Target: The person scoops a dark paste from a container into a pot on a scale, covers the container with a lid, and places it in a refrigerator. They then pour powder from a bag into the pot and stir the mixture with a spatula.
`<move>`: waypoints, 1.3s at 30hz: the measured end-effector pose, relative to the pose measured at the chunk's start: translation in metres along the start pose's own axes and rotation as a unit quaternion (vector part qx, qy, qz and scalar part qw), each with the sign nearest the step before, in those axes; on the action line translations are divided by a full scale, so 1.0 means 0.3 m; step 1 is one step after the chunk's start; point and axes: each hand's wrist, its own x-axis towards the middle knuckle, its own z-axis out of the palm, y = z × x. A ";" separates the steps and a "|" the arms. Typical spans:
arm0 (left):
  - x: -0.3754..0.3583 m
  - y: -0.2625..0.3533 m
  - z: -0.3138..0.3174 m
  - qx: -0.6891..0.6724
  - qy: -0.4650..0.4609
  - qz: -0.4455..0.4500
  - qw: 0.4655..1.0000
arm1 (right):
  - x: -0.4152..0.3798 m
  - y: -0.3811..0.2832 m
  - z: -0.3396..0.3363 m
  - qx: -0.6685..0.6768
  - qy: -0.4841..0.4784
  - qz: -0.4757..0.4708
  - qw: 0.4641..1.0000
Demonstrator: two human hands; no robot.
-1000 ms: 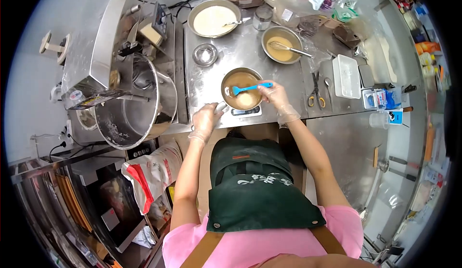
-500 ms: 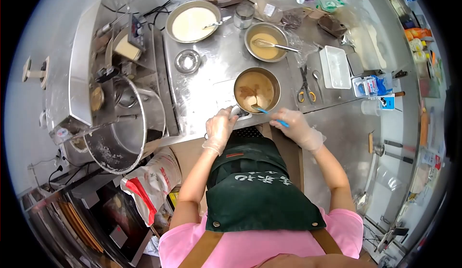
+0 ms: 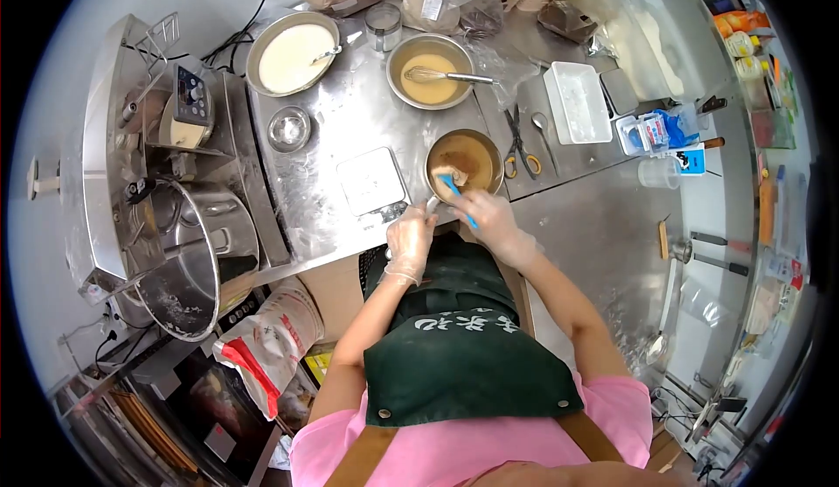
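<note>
A steel saucepan (image 3: pixel 496 156) holds a tan mixture (image 3: pixel 476 150) with a browner streak and a pale lump in it. My gloved left hand (image 3: pixel 410 240) is closed around the pan's handle (image 3: pixel 433 205) at the counter's front edge. My gloved right hand (image 3: pixel 491 222) grips a blue-handled spatula (image 3: pixel 449 183) over the pan's near side, its head down at the pale lump. The spatula's exact head shape is covered by the mixture. Left of the pan lies a white kitchen scale (image 3: pixel 370 181) with nothing on its plate.
Behind the pan stands a steel bowl (image 3: pixel 394 59) with yellowish liquid and a whisk (image 3: pixel 441 75). A bowl of white batter (image 3: pixel 297 54) and a small metal dish (image 3: pixel 288 128) are left. Scissors (image 3: pixel 520 146), a spoon (image 3: pixel 544 133) and a white tray (image 3: pixel 578 102) lie right. A mixer bowl (image 3: pixel 188 268) is far left.
The saucepan has moved right, away from the scale, which now shows fully. My right hand has come closer to the pan, and the brown patch has spread. The head view has shifted.
</note>
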 end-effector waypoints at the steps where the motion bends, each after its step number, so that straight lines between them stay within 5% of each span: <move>1: 0.000 -0.007 0.013 0.003 0.003 0.002 1.000 | 0.019 0.032 0.009 -0.008 0.029 0.002 1.000; 6: 0.003 -0.008 0.029 -0.012 0.016 -0.018 1.000 | -0.056 0.033 -0.015 -0.054 0.016 0.055 0.997; 13: 0.002 0.002 0.021 -0.014 0.001 -0.041 0.999 | 0.076 0.064 0.040 -0.002 0.048 -0.007 0.999; 18: 0.008 0.006 0.021 -0.023 -0.015 -0.056 0.998 | -0.046 -0.008 -0.005 -0.014 -0.039 0.046 0.998; 24: 0.007 -0.004 0.025 -0.021 -0.016 -0.053 0.998 | 0.085 0.049 0.009 -0.002 0.029 0.021 0.999; 29: 0.013 -0.005 0.032 -0.027 -0.033 -0.066 0.997 | -0.024 -0.034 0.009 -0.016 -0.046 0.042 0.998; 34: 0.010 0.005 0.016 -0.034 -0.036 -0.072 0.996 | 0.097 0.050 0.023 -0.004 0.051 0.007 0.999; 39: 0.013 0.014 0.006 -0.028 -0.048 -0.079 0.995 | -0.023 -0.025 -0.002 -0.043 -0.043 0.032 0.998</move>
